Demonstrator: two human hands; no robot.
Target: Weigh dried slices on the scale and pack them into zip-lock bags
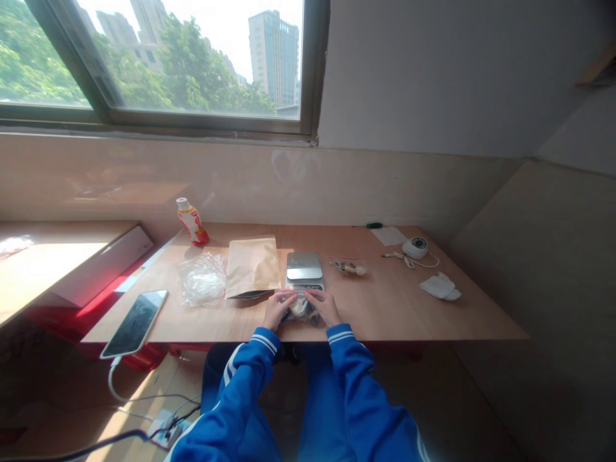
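Both hands rest at the near edge of a wooden table (394, 308), holding a small clear zip bag (299, 308) with light and dark contents between them. My left hand (275, 310) pinches the bag's left end along the red zip strip. On the right end my right hand (326, 307) does the same. Just beyond the bag stands a small digital scale (304, 266) with a metal top. Blue sleeves with white cuffs cover both wrists.
A brown paper pouch (252, 265) and a crumpled clear plastic bag (202, 278) lie left of the scale. Another small filled bag (350, 267) lies to its right. A phone (135, 322) on a cable, a red-and-white bottle (192, 221), a white round device (414, 247) and tissue (439, 286) are around.
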